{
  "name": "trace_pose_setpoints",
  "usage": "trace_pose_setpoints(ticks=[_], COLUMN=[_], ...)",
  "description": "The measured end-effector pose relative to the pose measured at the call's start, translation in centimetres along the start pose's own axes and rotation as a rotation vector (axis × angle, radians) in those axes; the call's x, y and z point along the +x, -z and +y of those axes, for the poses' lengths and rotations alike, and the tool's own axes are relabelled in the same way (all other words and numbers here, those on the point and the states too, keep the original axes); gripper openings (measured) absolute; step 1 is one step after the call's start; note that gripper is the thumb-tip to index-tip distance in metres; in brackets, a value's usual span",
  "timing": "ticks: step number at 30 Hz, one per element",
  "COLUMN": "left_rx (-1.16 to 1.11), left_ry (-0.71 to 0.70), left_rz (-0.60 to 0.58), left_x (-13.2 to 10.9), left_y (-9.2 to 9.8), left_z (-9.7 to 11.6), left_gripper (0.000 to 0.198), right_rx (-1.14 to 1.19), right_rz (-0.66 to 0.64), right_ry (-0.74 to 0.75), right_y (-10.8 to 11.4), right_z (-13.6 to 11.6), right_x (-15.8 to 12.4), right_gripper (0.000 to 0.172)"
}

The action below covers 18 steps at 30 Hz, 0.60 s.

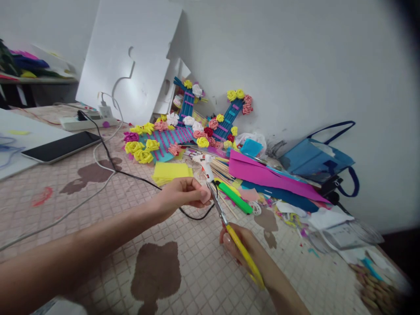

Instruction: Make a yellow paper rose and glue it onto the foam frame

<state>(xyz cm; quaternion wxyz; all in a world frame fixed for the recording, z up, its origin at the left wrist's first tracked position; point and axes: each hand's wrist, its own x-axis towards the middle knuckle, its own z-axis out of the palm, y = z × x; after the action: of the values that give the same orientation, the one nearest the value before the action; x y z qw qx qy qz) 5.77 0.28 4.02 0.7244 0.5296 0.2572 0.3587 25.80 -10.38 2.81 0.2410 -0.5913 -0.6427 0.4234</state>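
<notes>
Yellow-handled scissors (244, 253) are held in my right hand (241, 245), their metal blades pointing up and left. The blade tips reach the fingertips of my left hand (188, 192), which pinch a small pale pink piece (205, 195). Behind my hands lie a white glue gun (206, 167), a stack of yellow paper (172, 171) and a green marker-like stick (235, 197). Farther back, blue striped panels (168, 142) carry yellow, white, pink and red paper flowers.
Magenta sheets (275, 177), wooden sticks and scraps spread to the right, by a blue bag (320, 159). On the left are a tablet (62, 146), a power strip (77, 122) and cables crossing the patterned tablecloth (108, 223). A white board (131, 57) leans behind.
</notes>
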Motion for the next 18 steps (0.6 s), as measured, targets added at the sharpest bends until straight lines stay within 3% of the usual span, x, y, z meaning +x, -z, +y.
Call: trace_pose_setpoints(ticks=[18], left_rx=[0.024], left_ry=[-0.008], left_rz=[-0.033], left_x=[0.03], left_y=[-0.02], left_z=[0.01], left_gripper=[0.025], right_rx=[-0.01], right_rz=[0.049], right_ry=[-0.001], right_y=[-0.1], right_z=[-0.84], right_x=[-0.28], right_gripper=[0.044])
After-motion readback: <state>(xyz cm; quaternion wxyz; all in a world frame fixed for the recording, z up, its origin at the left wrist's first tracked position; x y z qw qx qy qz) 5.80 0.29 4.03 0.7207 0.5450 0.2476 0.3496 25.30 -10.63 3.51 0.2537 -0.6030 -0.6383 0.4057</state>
